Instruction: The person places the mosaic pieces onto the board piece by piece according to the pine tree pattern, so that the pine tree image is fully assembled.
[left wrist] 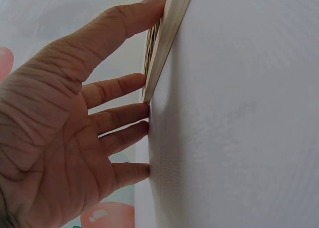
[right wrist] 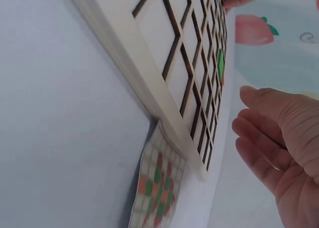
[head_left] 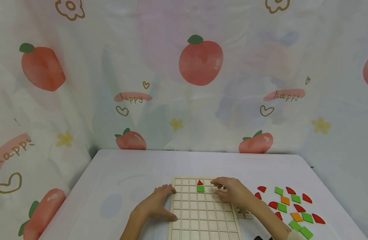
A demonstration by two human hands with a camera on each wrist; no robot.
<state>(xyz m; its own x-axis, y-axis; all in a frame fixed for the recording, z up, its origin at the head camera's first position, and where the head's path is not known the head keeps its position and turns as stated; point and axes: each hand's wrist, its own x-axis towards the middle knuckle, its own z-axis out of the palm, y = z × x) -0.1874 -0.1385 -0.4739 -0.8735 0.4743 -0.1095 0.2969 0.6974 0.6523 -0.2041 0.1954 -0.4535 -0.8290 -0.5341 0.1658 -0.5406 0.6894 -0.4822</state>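
A wooden grid board [head_left: 185,215] lies on the white table, holding a red triangle tile [head_left: 200,182] with a green square tile [head_left: 200,189] just below it near its far edge. My left hand [head_left: 155,201] rests at the board's left edge, fingers extended; in the left wrist view its thumb [left wrist: 144,11] touches the wooden rim. Over the far right part of the board hovers my right hand [head_left: 234,191], its fingers loosely bent. The right wrist view shows a gap between thumb and fingers, with no tile visible there.
Right of the board lie scattered loose tiles: red curved-edge pieces [head_left: 318,219], green squares [head_left: 306,232] and orange squares [head_left: 296,217]. A printed pattern card [right wrist: 159,183] sits against the board's right side, partly covered. A patterned curtain [head_left: 201,110] hangs behind the table.
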